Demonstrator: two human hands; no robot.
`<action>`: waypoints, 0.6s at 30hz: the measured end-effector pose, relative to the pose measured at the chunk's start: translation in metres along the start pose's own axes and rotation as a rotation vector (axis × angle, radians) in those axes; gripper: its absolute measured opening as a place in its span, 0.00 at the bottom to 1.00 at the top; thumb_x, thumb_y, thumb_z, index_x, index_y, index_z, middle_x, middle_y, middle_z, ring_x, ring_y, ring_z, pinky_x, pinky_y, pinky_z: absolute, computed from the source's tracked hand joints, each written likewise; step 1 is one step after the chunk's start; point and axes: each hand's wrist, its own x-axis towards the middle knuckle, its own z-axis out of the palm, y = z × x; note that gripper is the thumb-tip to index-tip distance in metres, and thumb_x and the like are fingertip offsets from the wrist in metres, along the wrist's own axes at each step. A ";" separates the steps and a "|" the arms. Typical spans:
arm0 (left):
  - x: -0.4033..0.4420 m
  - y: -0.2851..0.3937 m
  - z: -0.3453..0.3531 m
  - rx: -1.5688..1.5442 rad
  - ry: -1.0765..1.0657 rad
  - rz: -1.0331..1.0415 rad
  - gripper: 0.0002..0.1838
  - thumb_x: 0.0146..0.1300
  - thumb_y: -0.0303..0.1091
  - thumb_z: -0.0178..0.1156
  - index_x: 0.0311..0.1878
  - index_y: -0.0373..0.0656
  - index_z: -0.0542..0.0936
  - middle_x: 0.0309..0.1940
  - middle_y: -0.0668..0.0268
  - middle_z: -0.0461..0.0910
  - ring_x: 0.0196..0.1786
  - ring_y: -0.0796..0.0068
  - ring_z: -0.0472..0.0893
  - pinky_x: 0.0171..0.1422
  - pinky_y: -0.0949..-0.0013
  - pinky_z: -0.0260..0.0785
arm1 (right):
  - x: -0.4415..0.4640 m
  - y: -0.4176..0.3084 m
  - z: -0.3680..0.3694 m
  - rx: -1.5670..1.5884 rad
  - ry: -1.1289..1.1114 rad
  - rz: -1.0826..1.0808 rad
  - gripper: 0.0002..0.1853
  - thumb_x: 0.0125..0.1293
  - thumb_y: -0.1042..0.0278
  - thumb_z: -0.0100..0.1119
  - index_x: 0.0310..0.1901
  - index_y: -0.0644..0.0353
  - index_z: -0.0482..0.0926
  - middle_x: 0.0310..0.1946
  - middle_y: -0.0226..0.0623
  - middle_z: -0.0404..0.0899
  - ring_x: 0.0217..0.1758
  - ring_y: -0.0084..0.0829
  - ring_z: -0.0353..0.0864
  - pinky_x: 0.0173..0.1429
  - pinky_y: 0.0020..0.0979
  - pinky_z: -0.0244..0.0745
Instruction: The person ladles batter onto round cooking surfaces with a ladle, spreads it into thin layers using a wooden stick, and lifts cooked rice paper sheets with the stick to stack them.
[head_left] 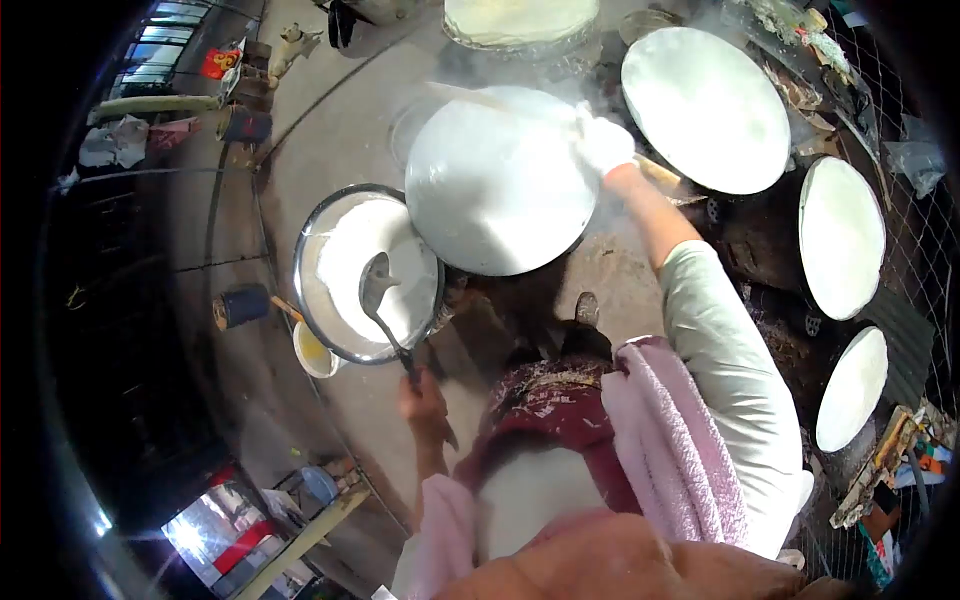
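My left hand (424,398) is closed around the dark handle of a metal ladle (377,283). The ladle's bowl hangs over a wide steel basin (302,262) that holds white batter (350,245). In a white glove, my right hand (603,143) grips a long wooden spreader (658,172) above a large round griddle (490,215). The spreader's pale, blurred blade reaches left across the griddle's far side. A smooth whitish layer covers the griddle, and steam blurs its far edge. The basin stands against the griddle's left side.
Several other round white-topped griddles stand around: one at the back (520,22), one at upper right (705,110), others along the right (843,238). A small white bucket (315,350) with yellow contents sits beside the basin. Wire mesh (930,260) borders the right side.
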 end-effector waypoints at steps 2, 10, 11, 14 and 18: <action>0.005 0.000 0.005 -0.026 0.008 -0.007 0.06 0.67 0.32 0.55 0.39 0.40 0.77 0.19 0.74 0.69 0.18 0.85 0.68 0.20 0.75 0.59 | -0.021 -0.036 -0.016 0.101 -0.084 -0.087 0.31 0.63 0.46 0.51 0.61 0.59 0.68 0.44 0.54 0.79 0.48 0.49 0.80 0.53 0.44 0.74; 0.031 0.062 0.013 -0.445 -0.168 -0.294 0.08 0.68 0.34 0.55 0.35 0.41 0.75 0.17 0.74 0.70 0.17 0.85 0.67 0.20 0.76 0.57 | -0.209 0.019 0.012 1.184 0.080 0.330 0.24 0.65 0.65 0.61 0.61 0.64 0.72 0.57 0.38 0.76 0.55 0.24 0.74 0.58 0.26 0.69; 0.037 0.061 0.020 -0.445 -0.189 -0.276 0.07 0.68 0.33 0.53 0.36 0.41 0.74 0.17 0.74 0.68 0.16 0.86 0.65 0.18 0.76 0.55 | -0.224 0.027 0.024 1.199 -0.002 0.393 0.23 0.65 0.65 0.61 0.60 0.64 0.73 0.54 0.36 0.77 0.52 0.22 0.75 0.55 0.24 0.70; 0.053 0.078 0.038 -0.483 -0.252 -0.243 0.07 0.70 0.33 0.50 0.36 0.41 0.71 0.15 0.74 0.65 0.13 0.86 0.61 0.15 0.77 0.52 | -0.234 0.030 0.022 1.175 -0.210 0.405 0.20 0.65 0.66 0.61 0.57 0.63 0.76 0.50 0.31 0.80 0.49 0.20 0.75 0.55 0.21 0.69; 0.087 0.121 0.058 -0.631 -0.367 -0.210 0.09 0.70 0.33 0.51 0.33 0.41 0.72 0.14 0.72 0.66 0.11 0.84 0.63 0.14 0.76 0.53 | -0.214 0.047 0.014 1.270 -0.054 0.400 0.18 0.65 0.65 0.60 0.55 0.63 0.78 0.46 0.24 0.80 0.44 0.13 0.72 0.49 0.19 0.69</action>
